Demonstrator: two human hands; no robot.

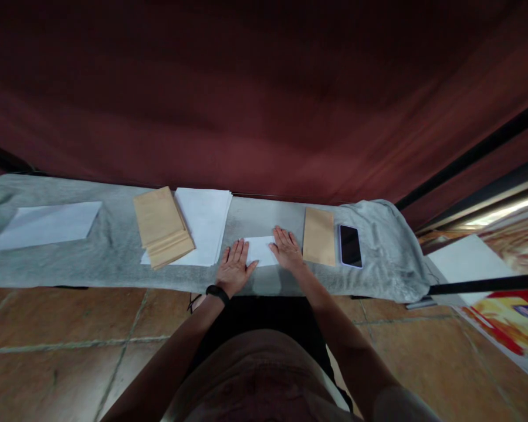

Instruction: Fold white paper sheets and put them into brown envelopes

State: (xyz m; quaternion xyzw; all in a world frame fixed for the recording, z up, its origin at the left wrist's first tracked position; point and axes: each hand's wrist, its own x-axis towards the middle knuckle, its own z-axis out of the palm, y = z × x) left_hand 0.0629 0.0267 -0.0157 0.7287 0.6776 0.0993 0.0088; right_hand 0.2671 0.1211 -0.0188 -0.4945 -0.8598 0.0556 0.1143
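Observation:
A small folded-looking white sheet of paper [261, 251] lies on the grey cloth in front of me. My left hand [234, 268] rests flat on its left end, fingers spread a little. On the right end lies my right hand [287, 249], also flat with the fingers stretched out. Just right of that hand is a single brown envelope [319, 237]. To the left sits a stack of white paper sheets [205, 220], partly covered by a pile of brown envelopes [161, 220].
The grey cloth [114, 234] covers a long narrow table. A phone [351, 246] lies right of the single envelope. Another white sheet [48, 225] is at the far left. Behind hangs a dark red curtain [255, 117]. A black bar [488, 285] and a printed box [517, 322] stand at right.

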